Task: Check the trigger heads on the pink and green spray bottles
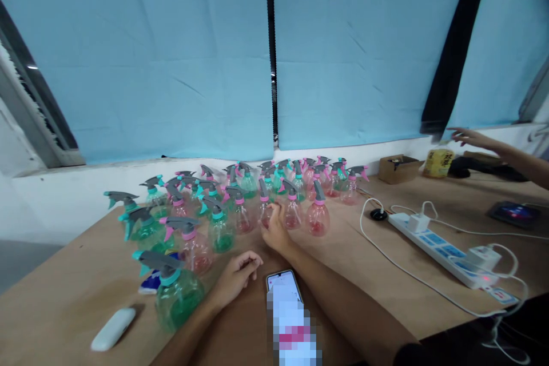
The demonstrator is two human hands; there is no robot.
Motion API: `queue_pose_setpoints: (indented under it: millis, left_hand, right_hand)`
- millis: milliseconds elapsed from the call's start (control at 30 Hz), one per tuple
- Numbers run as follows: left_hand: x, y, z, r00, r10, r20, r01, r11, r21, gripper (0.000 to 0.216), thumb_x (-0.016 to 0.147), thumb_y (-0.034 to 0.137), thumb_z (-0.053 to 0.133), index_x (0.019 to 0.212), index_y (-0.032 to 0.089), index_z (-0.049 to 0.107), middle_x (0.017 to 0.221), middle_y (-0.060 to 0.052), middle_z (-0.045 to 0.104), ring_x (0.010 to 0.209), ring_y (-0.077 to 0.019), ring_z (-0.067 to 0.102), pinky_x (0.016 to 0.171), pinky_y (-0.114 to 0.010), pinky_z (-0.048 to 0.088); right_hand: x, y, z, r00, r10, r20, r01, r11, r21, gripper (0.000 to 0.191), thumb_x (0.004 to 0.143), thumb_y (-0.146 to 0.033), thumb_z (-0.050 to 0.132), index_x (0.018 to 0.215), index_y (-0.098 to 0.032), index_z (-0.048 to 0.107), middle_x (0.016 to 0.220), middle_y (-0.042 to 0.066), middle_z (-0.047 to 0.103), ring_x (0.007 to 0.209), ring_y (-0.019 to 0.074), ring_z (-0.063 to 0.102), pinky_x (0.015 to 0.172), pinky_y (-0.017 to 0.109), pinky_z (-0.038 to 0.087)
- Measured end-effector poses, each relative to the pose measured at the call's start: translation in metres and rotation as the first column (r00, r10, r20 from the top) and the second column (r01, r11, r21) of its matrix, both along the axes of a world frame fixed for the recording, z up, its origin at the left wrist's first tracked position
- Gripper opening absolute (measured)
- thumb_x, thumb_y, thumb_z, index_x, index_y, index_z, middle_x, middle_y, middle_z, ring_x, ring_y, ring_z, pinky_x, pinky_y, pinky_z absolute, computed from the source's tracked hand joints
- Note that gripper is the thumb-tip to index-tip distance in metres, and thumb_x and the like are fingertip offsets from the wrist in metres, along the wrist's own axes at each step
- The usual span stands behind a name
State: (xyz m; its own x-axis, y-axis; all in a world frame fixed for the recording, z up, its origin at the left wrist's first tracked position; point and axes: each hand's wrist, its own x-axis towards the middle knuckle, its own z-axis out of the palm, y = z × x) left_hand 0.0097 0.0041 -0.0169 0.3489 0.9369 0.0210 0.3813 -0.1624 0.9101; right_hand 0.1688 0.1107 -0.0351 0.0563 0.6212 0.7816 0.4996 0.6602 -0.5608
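Note:
Spray bottles with grey trigger heads stand in a crowded group on the table, some pink point(318, 218), others green point(221, 230). My right hand point(278, 233) reaches to the front row, its thumb and fingers curved around the lower body of a pink spray bottle point(264, 206); the hand partly hides this bottle. Close to the table's near side, my left hand point(239, 278) rests with loosely bent fingers, and nothing shows in it. A green spray bottle point(178, 297) stands left of that forearm. Between my forearms lies a phone point(283, 283) with its screen lit, partly pixelated.
A white oblong case point(114, 329) and a blue packet point(151, 282) lie at left. To the right are a power strip point(437, 249) with plugs and cables, a cardboard box point(398, 168), a yellow package point(438, 163) and a dark tablet point(514, 213). Another person's hand point(469, 137) extends from the right.

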Motion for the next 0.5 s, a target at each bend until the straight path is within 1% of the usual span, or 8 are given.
queue_pose_setpoints:
  millis: [67, 133, 200, 267, 333, 400, 500]
  left_hand:
    - [0.000, 0.000, 0.000, 1.000, 0.002, 0.006, -0.002, 1.000, -0.003, 0.035, 0.086, 0.051, 0.051, 0.088, 0.018, 0.061, 0.062, 0.004, 0.051, 0.051, -0.0099, 0.043, 0.048, -0.021, 0.031]
    - [0.001, -0.001, 0.002, 1.000, 0.006, 0.004, -0.006, 1.000, -0.008, 0.035, 0.085, 0.051, 0.051, 0.088, 0.018, 0.061, 0.062, 0.004, 0.051, 0.051, -0.0099, 0.042, 0.047, -0.021, 0.031]
    - [0.001, -0.001, 0.003, 1.000, 0.012, -0.001, -0.012, 1.000, -0.007, 0.035, 0.086, 0.051, 0.051, 0.088, 0.018, 0.061, 0.063, 0.004, 0.051, 0.050, -0.0096, 0.042, 0.047, -0.021, 0.030]
    - [0.001, -0.002, 0.003, 1.000, 0.014, -0.008, -0.014, 1.000, -0.001, 0.036, 0.086, 0.052, 0.050, 0.088, 0.018, 0.061, 0.062, 0.004, 0.052, 0.049, -0.0094, 0.041, 0.048, -0.021, 0.029]
    - [0.001, -0.002, 0.003, 1.000, 0.012, -0.017, -0.012, 1.000, 0.003, 0.036, 0.086, 0.052, 0.050, 0.088, 0.018, 0.062, 0.062, 0.004, 0.052, 0.048, -0.0093, 0.041, 0.048, -0.022, 0.029]
    - [0.000, -0.002, 0.002, 1.000, 0.009, -0.021, -0.009, 1.000, 0.003, 0.037, 0.086, 0.053, 0.049, 0.089, 0.018, 0.062, 0.062, 0.004, 0.052, 0.049, -0.0095, 0.041, 0.049, -0.022, 0.030]
    - [0.001, -0.002, 0.001, 1.000, 0.013, -0.017, -0.013, 1.000, -0.005, 0.039, 0.085, 0.055, 0.050, 0.088, 0.018, 0.061, 0.062, 0.004, 0.051, 0.049, -0.0097, 0.041, 0.048, -0.022, 0.029]
  right_hand:
    - [0.004, -0.006, 0.007, 0.998, -0.068, 0.014, 0.068, 0.997, 0.038, 0.042, 0.078, -0.016, 0.054, 0.117, -0.015, 0.042, 0.132, 0.020, 0.033, 0.135, 0.0300, 0.032, 0.109, 0.051, 0.034]
    - [0.012, -0.011, 0.016, 0.985, -0.170, 0.041, 0.167, 0.983, 0.075, 0.040, 0.077, -0.017, 0.054, 0.117, -0.014, 0.044, 0.133, 0.020, 0.034, 0.136, 0.0320, 0.030, 0.110, 0.054, 0.031]
    - [0.021, -0.016, 0.025, 0.957, -0.275, 0.097, 0.264, 0.957, 0.118, 0.045, 0.077, -0.018, 0.055, 0.120, -0.013, 0.044, 0.136, 0.022, 0.033, 0.139, 0.0355, 0.025, 0.110, 0.060, 0.026]
    - [0.031, -0.018, 0.032, 0.927, -0.345, 0.150, 0.322, 0.934, 0.158, 0.052, 0.077, -0.019, 0.056, 0.127, -0.012, 0.043, 0.142, 0.023, 0.027, 0.142, 0.0379, 0.017, 0.111, 0.063, 0.021]
    - [0.040, -0.017, 0.035, 0.915, -0.376, 0.148, 0.352, 0.921, 0.164, 0.059, 0.077, -0.019, 0.056, 0.132, -0.011, 0.038, 0.148, 0.024, 0.021, 0.144, 0.0379, 0.013, 0.112, 0.064, 0.019]
    - [0.047, -0.013, 0.034, 0.921, -0.381, 0.078, 0.369, 0.919, 0.137, 0.061, 0.080, -0.020, 0.053, 0.137, -0.011, 0.033, 0.151, 0.024, 0.018, 0.145, 0.0355, 0.014, 0.112, 0.062, 0.022]
    - [0.051, -0.005, 0.029, 0.935, -0.347, -0.068, 0.353, 0.931, 0.095, 0.058, 0.089, -0.023, 0.047, 0.141, -0.013, 0.024, 0.147, 0.024, 0.028, 0.142, 0.0294, 0.024, 0.111, 0.057, 0.028]
